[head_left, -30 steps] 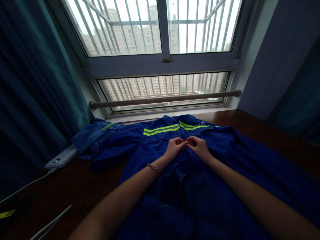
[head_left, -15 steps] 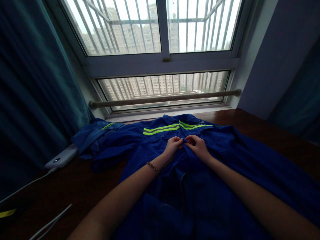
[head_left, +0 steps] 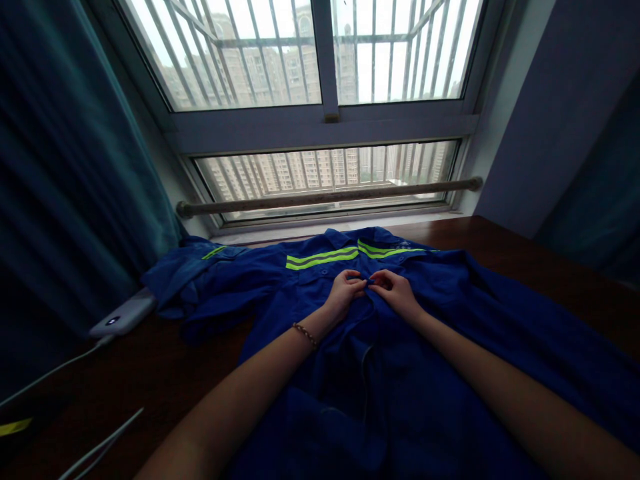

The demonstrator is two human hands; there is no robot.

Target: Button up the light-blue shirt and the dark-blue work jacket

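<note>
A blue work jacket [head_left: 440,313] with yellow-green and grey reflective strips [head_left: 323,258] across its chest lies spread on a dark wooden surface. Just below the strips, my left hand [head_left: 346,293] pinches the jacket's front edge; a beaded bracelet [head_left: 305,335] circles that wrist. My right hand [head_left: 395,293] pinches the same bit of front edge from the other side, its fingertips almost touching the left ones. What lies between the fingertips is small and mostly covered, so I cannot make out a button there. Below the hands the jacket front hangs in loose folds.
On the left, a white device [head_left: 125,313] with a small lit display has a white cable [head_left: 60,367] plugged in. Another white cable end and a yellow strip [head_left: 15,427] lie nearer. A barred window with a rail [head_left: 330,198] stands behind, a blue curtain [head_left: 75,167] at left.
My left hand's fingers have shifted very slightly at the jacket's front edge. The right hand and the jacket stay almost as they were.
</note>
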